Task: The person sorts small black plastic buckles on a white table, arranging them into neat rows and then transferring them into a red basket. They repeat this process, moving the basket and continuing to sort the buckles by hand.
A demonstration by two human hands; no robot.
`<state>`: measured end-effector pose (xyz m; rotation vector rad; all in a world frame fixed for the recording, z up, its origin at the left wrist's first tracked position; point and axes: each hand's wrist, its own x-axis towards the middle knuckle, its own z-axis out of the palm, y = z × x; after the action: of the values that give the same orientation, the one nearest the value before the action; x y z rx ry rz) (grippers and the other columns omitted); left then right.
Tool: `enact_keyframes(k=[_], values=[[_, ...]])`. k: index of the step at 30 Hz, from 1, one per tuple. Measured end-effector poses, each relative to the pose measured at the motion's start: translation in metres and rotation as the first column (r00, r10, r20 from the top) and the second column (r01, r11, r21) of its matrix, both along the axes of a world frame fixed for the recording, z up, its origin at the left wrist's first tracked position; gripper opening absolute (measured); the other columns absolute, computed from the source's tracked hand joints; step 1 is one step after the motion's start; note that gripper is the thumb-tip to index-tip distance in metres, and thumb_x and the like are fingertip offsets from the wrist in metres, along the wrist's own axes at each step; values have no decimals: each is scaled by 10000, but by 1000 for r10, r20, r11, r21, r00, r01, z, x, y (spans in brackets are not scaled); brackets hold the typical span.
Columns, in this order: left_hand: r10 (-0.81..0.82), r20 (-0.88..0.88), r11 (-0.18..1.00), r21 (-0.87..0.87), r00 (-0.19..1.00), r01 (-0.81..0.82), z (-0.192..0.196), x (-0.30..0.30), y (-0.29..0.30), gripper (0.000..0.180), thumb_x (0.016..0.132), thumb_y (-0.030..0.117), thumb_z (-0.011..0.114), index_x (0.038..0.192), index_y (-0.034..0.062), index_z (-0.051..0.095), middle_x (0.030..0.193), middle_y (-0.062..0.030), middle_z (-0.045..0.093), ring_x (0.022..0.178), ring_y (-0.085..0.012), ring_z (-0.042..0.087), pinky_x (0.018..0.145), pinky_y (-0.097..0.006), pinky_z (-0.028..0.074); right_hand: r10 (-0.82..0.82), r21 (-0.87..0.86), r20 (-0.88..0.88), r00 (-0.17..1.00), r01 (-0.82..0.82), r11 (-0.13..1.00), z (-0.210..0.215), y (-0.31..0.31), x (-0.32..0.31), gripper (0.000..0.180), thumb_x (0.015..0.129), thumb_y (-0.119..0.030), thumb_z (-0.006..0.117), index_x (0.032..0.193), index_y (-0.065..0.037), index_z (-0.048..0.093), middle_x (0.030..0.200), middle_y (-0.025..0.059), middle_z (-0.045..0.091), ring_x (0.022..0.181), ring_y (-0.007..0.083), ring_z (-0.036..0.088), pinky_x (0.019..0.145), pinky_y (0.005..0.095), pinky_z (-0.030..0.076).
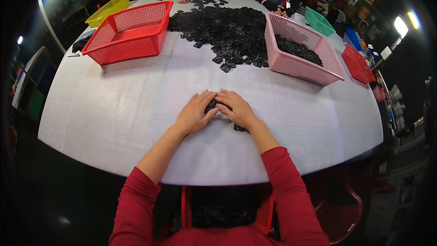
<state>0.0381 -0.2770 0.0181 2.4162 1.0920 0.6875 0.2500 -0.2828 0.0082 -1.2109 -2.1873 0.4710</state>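
Observation:
My left hand [195,114] and my right hand [237,109] meet at the fingertips on the white table, cupped around a small cluster of black plastic buckles [210,106]. The fingers lie close together and hide most of these pieces. Beside my right wrist a few more loose buckles [239,128] rest on the tabletop. Farther back spreads a large heap of the same black buckles [227,32]. Between my forearms, below the table edge, a red basket [265,214] holds a dark mass whose pieces I cannot make out.
A red perforated basket [125,55] stands at left of the heap, a pink basket [296,66] with black pieces at right. Yellow [107,12], green [319,22] and small red [357,64] baskets line the table's sides. Two people sit across, their hands near the pieces.

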Motion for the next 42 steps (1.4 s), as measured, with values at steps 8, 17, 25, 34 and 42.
enact_keyframes(k=[8,17,25,34,42], values=[[-87,136,992,-84,987,99,-2,3,-115,552,929,273,604,1391,16,444,1396,-210,468,1335,-379,412,1142,-477,294,51,-72,-81,995,-56,996,13,-123,16,335,895,-253,667,1152,-39,664,1256,132,627,1297,291,494,1127,437,337],[-222,320,902,-291,921,318,27,-19,-236,442,911,195,650,1314,48,543,1269,-180,562,1229,-353,525,1031,-429,433,45,-212,-153,987,-78,974,37,-270,11,270,859,-201,721,1109,-100,706,1168,70,682,1227,235,572,1101,467,374],[-94,326,996,26,941,91,37,13,-91,335,910,84,623,1244,63,603,1249,-177,592,1187,-341,548,1021,-411,435,-160,-89,-222,962,143,986,65,-188,46,282,821,-68,703,1103,-61,698,1168,139,665,1121,313,609,962,381,486],[477,216,820,240,852,-520,-28,50,120,427,976,288,522,1319,35,522,1294,-190,570,1236,-360,492,1043,-433,391,-703,254,-110,702,704,663,1,101,51,635,897,-333,634,1402,-14,416,1421,257,390,1322,421,376,1098,497,320],[465,357,883,-123,810,-453,-22,57,124,449,972,308,517,1315,18,528,1250,-162,607,1204,-342,513,1047,-434,375,-957,70,120,263,960,272,-11,176,56,674,888,-423,605,1403,-29,420,1433,209,392,1345,356,352,1099,482,288]])
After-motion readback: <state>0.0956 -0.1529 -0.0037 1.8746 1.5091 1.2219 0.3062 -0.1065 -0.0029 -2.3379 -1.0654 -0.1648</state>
